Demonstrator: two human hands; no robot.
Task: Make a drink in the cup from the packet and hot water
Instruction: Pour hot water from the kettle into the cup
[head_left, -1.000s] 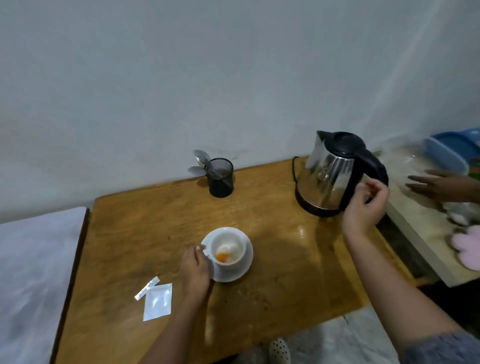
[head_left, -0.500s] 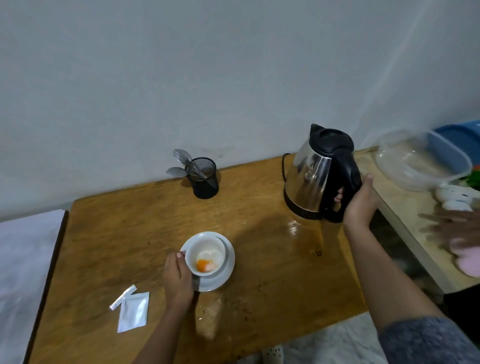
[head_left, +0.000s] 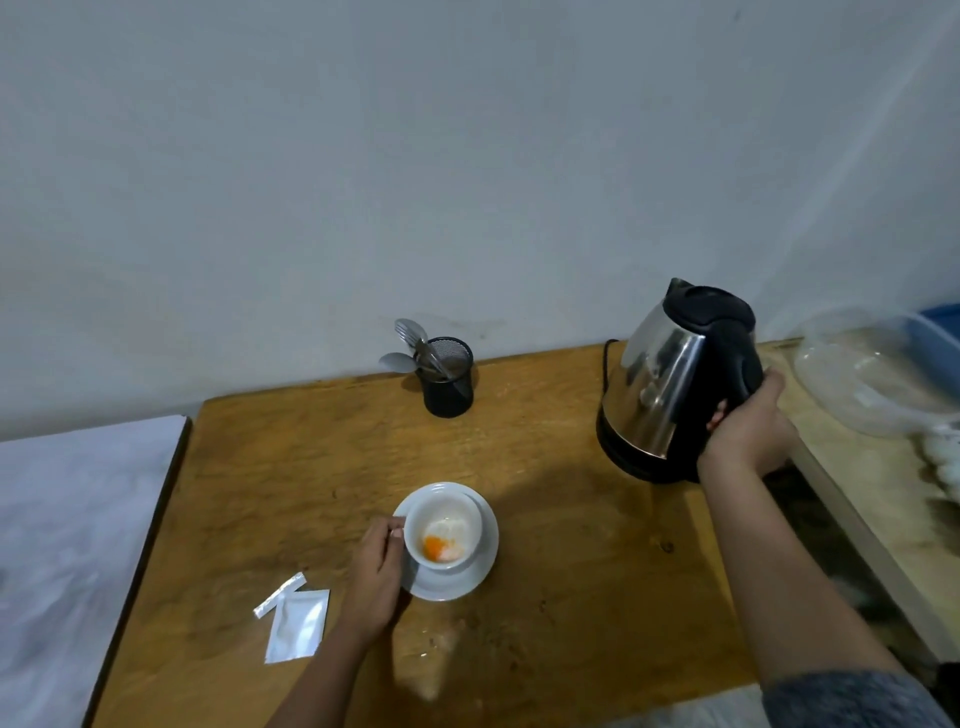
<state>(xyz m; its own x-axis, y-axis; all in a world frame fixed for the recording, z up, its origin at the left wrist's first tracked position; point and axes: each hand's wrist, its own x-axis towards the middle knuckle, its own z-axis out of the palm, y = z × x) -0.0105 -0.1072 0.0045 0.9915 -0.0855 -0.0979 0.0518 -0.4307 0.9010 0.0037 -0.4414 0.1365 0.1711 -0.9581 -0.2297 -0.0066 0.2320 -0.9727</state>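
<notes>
A white cup (head_left: 442, 530) holding white and orange powder stands on a white saucer (head_left: 478, 571) in the middle of the wooden table (head_left: 571, 597). My left hand (head_left: 376, 577) pinches the cup's handle on its left side. The torn silver packet (head_left: 296, 623) lies flat to the left of that hand, with its torn-off strip (head_left: 278, 595) beside it. At the table's back right a steel kettle (head_left: 670, 384) with a black lid sits on its black base. My right hand (head_left: 748, 436) is wrapped around the kettle's black handle.
A black mesh holder (head_left: 448, 384) with spoons stands at the back by the wall. A clear plastic lid (head_left: 878, 369) and a blue container (head_left: 940, 332) rest on a lower bench to the right. White cloth (head_left: 67, 545) covers the surface to the left.
My right hand went from hovering at the kettle's handle to closing around it. The other person's hand at the right has left the view. My left hand stays on the cup.
</notes>
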